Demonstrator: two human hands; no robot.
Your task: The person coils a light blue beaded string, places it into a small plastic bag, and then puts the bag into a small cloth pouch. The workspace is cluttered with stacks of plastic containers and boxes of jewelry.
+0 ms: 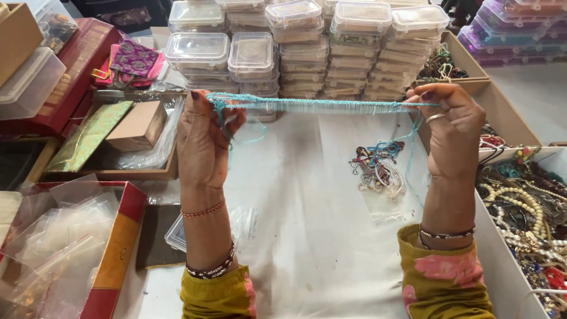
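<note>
while both hands are raised over the counter (319,236), left hand (204,142) and right hand (452,127) fingers are pinching a turquoise strand (319,104) taut between them.

White-clothed table (319,236) in soft even light, grey floor (531,88) beyond.

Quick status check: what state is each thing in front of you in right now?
Left hand: raised, pinching one end of the necklace.
Right hand: raised, pinching the other end.
Turquoise bead necklace: stretched taut between both hands.
Clear plastic boxes: stacked, lids shut.
Jewellery pile: tangled, lying loose on the white cloth.
Tray of beads: open, full.
Red box: open, holding plastic bags.
</note>
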